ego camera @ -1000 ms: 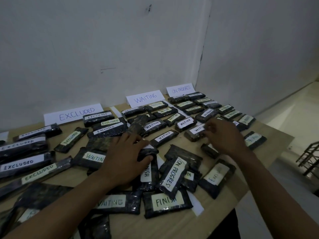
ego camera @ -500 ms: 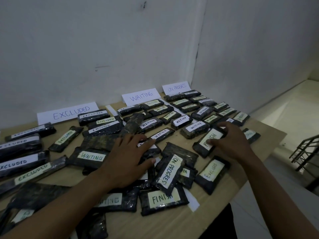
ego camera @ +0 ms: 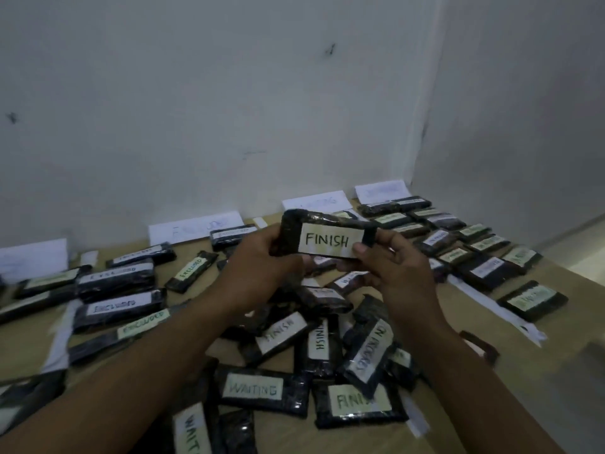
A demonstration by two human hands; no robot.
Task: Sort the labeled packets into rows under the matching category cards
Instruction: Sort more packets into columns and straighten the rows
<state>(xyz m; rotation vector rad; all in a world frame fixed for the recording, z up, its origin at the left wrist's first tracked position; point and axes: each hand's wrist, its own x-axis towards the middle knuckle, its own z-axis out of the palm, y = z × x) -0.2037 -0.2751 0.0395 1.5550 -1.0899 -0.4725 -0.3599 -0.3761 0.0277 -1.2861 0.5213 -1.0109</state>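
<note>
A dark packet labelled FINISH (ego camera: pixel 330 239) is held up above the table, label facing me. My left hand (ego camera: pixel 262 267) grips its left end and my right hand (ego camera: pixel 389 270) grips its right end. Below lies a loose pile of packets: FINISH (ego camera: pixel 282 332), FINISH (ego camera: pixel 322 339), ON PROGRESS (ego camera: pixel 370 352), WAITING (ego camera: pixel 253 389), FINISH (ego camera: pixel 358 403). Against the wall stand the white category cards EXCLUDED (ego camera: pixel 196 227), WAITING (ego camera: pixel 316 203) and ON PROGRESS (ego camera: pixel 383 191), blurred. Rows of EXCLUDED packets (ego camera: pixel 113 306) lie at the left, ON PROGRESS packets (ego camera: pixel 435 239) at the right.
The wooden table (ego camera: pixel 510 388) sits in a white wall corner; its right edge drops to the floor. Another white card (ego camera: pixel 32 258) stands at far left. A lone packet (ego camera: pixel 532 299) lies near the right edge, with a white paper strip (ego camera: pixel 491 309) beside it.
My right hand picked the FINISH packet off the table's right side and lifted it; my left hand left the pile and took its other end. The camera view shifted left.
</note>
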